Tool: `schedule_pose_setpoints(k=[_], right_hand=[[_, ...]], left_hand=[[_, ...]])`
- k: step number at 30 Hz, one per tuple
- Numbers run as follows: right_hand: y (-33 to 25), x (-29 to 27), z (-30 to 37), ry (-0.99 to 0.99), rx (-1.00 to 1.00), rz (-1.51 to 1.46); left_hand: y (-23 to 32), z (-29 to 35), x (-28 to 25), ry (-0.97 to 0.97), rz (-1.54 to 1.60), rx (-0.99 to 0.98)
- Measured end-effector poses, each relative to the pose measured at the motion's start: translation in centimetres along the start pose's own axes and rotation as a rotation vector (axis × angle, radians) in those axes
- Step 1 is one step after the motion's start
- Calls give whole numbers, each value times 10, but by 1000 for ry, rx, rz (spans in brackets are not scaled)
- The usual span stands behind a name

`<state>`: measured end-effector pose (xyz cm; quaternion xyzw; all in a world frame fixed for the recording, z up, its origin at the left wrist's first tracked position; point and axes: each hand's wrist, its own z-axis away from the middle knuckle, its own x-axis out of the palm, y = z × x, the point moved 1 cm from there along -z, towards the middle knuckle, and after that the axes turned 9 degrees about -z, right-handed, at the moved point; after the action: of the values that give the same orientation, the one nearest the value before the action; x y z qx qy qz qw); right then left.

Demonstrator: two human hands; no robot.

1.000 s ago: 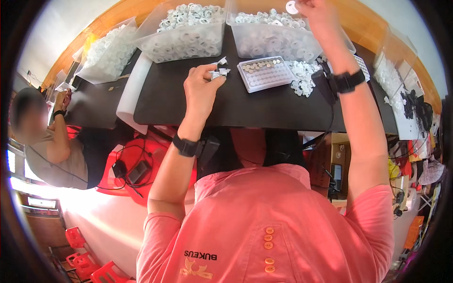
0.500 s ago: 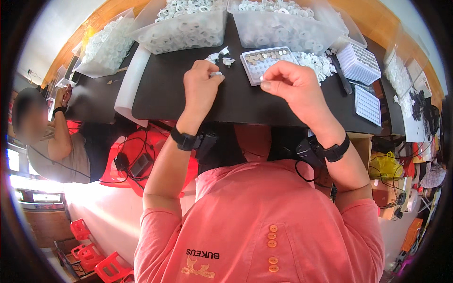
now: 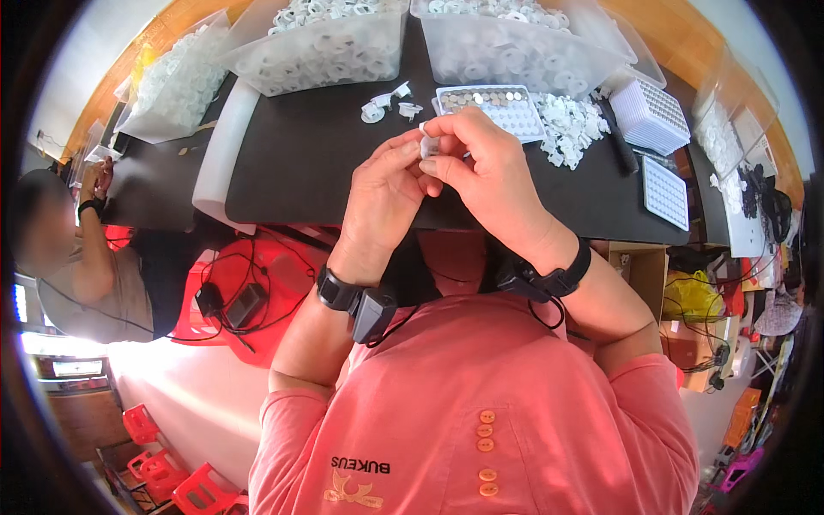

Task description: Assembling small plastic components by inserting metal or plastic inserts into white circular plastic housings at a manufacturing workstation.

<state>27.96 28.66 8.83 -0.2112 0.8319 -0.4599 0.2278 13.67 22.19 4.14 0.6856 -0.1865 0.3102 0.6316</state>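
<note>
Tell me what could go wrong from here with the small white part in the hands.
The small white part, held at the fingertips of the left hand and right hand, might slip and drop.

The right hand, close to the tray, could jostle its round metal discs.

A bump might scatter the loose white pieces.

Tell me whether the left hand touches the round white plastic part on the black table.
Apart: the head view shows black table between the left hand and the round white part.

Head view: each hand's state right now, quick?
Left hand: fingers closed, holding a small white part together with the right.
Right hand: thumb and fingers closed on the same part.
</note>
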Motion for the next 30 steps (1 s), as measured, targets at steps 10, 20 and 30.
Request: schedule_pose_setpoints(k=[10, 20, 30], right_hand=[[-9, -15, 3, -108, -157, 290], [-18, -23, 11, -41, -12, 71], [-8, -50, 4, -23, -182, 425]], left_hand=[[-7, 2, 3, -104, 56, -58], [-7, 10, 26, -84, -17, -11], [-11, 4, 14, -65, 84, -35]])
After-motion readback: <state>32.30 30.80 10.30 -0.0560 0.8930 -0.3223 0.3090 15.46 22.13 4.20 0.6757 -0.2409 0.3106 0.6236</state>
